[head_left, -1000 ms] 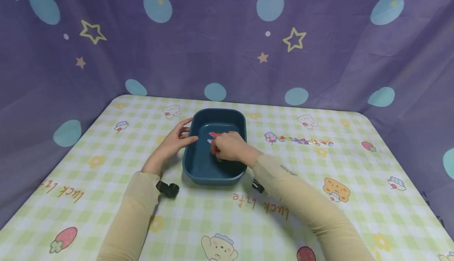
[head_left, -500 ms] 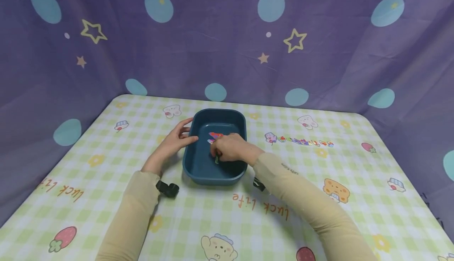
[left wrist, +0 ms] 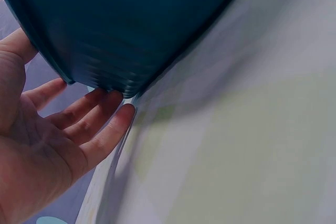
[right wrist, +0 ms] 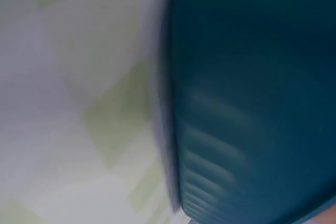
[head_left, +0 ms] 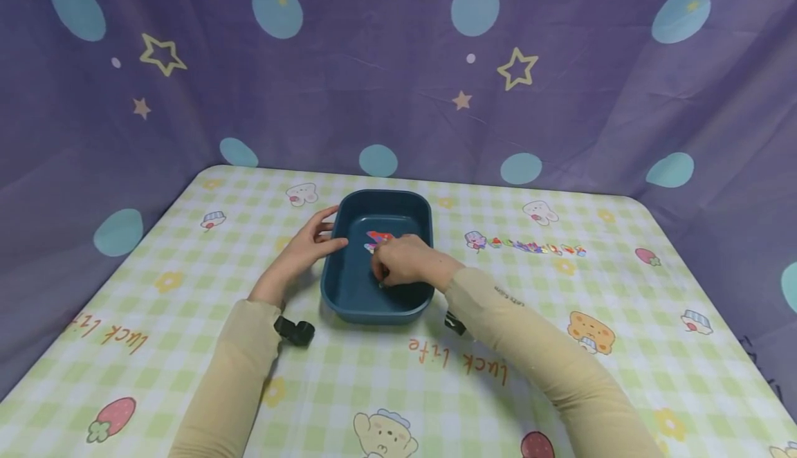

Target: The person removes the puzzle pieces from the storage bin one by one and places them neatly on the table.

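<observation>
A dark teal plastic box with rounded corners stands on the tablecloth. My left hand holds its left side, thumb over the rim and fingers spread along the outer wall; the left wrist view shows those fingertips at the ribbed wall. Inside the box, my right hand reaches down with curled fingers. A sliver of a small greenish piece shows at its fingertips; the rest is hidden by the hand. Just beyond the knuckles lie small red and purple flat pieces on the box floor. The right wrist view has mostly the box's outer wall.
A row of small colourful pieces lies on the green checked tablecloth, right of the box. Black wrist devices sit under both forearms. A purple patterned curtain hangs behind the table.
My right hand makes only small movements inside the box; the greenish piece at its fingertips shows less than half a second ago. The left hand and box stay in place.
</observation>
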Tool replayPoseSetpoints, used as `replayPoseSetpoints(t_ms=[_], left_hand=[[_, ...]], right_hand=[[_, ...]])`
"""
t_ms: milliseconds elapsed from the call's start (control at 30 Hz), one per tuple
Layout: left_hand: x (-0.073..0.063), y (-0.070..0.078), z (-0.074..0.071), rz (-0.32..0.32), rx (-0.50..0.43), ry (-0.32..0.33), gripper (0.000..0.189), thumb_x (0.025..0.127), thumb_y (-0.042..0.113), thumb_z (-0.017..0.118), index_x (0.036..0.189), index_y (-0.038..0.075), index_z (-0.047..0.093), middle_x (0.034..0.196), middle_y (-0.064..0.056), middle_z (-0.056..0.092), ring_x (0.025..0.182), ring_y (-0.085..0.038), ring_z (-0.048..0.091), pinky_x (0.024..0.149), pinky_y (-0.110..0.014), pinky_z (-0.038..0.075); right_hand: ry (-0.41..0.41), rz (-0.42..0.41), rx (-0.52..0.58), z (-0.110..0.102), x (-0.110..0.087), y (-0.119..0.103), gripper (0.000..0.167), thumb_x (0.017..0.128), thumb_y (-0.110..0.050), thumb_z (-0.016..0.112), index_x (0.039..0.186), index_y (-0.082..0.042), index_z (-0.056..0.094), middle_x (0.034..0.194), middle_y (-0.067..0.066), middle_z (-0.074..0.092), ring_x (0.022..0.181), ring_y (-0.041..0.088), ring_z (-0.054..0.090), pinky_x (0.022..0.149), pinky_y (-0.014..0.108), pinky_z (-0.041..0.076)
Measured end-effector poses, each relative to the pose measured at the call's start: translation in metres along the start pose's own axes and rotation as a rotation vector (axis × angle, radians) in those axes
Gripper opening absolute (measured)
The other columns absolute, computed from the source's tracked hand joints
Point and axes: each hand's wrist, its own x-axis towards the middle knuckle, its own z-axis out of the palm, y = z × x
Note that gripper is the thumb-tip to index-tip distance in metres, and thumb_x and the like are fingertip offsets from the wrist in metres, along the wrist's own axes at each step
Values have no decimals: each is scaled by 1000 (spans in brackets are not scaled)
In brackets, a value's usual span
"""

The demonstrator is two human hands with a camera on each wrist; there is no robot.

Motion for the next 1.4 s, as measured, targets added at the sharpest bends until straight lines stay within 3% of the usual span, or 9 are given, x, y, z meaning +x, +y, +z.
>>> replayPoseSetpoints(t_ms=[200, 600, 867, 1167, 1400], left_hand=[[-10, 18, 3, -6, 8, -3, 70, 88, 18, 60, 146, 19, 19, 139, -22, 32, 125, -38, 38, 100, -52, 33], [-13, 19, 3, -12, 10, 2, 70, 88, 17, 60, 146, 18, 19, 140, -23, 31, 125, -38, 38, 100, -52, 33], [-13, 19, 3, -10, 19, 1, 72, 87, 22, 61, 146, 19, 20, 140, -21, 31, 126, -37, 37, 100, -51, 33], [-13, 20, 4, -17, 23, 0, 73, 87, 22, 61, 146, 19, 19, 140, -21, 31, 126, -37, 37, 99, -52, 33], [-13, 20, 3, -21, 16, -2, 72, 87, 22, 61, 146, 20, 19, 140, -21, 31, 126, -37, 37, 100, -52, 33]], right_hand=[[29, -2, -6, 1, -1, 1, 7, 78, -38, 68, 75, -31, 67, 75, -17, 59, 75, 1, 55, 81, 37, 41], [192, -36, 20, -14, -16, 7, 4, 77, -33, 67, 79, -29, 67, 69, -18, 61, 68, 2, 56, 64, 27, 44], [346, -65, 19, -20, -33, 24, 9, 76, -25, 68, 85, -25, 70, 79, -14, 65, 74, 0, 59, 81, 33, 40], [431, -4, 31, -28, -61, 48, 7, 79, -24, 67, 85, -23, 70, 79, -10, 61, 74, 5, 57, 82, 33, 39], [541, 52, 66, -20, -85, 73, 6, 78, -20, 66, 83, -20, 70, 79, -8, 63, 71, 6, 59, 74, 32, 41]])
